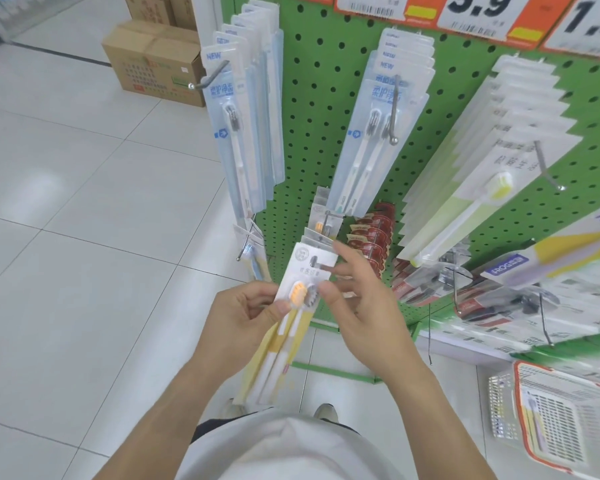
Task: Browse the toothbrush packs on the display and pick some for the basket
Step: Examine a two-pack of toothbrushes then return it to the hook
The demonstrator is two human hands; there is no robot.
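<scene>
A shop aisle: a green pegboard display hung with toothbrush packs under price tags, cardboard boxes on tiled floor.

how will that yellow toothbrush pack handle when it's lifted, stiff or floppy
Probably fairly stiff: the yellow toothbrush pack stays straight though the left hand pinches only its upper part. Likely light. Its glossy plastic front may be slippery.
</scene>
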